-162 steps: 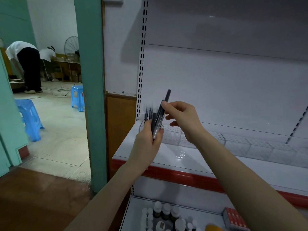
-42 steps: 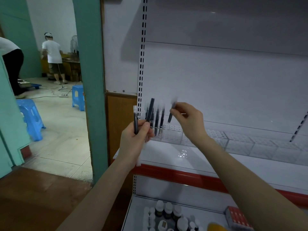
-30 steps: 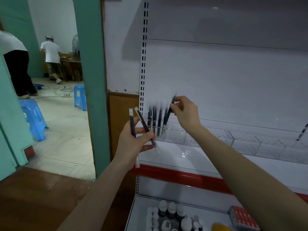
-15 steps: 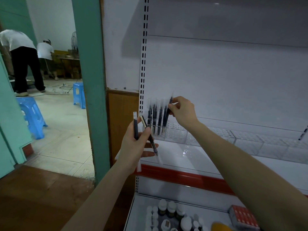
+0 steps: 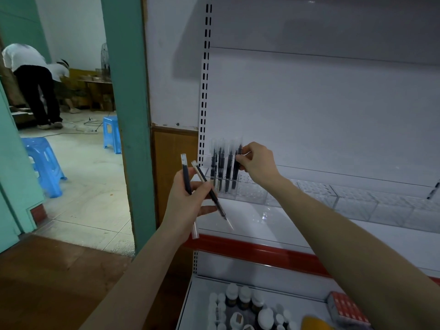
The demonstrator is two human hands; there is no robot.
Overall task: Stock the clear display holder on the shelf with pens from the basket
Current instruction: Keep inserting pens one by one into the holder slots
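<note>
right hand (image 5: 256, 163) reaches forward, pinching a pen (image 5: 237, 166) upright in the clear holder (image 5: 225, 186) at the shelf's (image 5: 297, 225) back left corner; raised left hand (image 5: 188, 201) grips two pens (image 5: 207, 186).

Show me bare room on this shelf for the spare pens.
Free: the white shelf between the clear holder and the red edge. Holder cells right of the right hand are empty. Crowded: the holder's left end, where pens stand.
</note>
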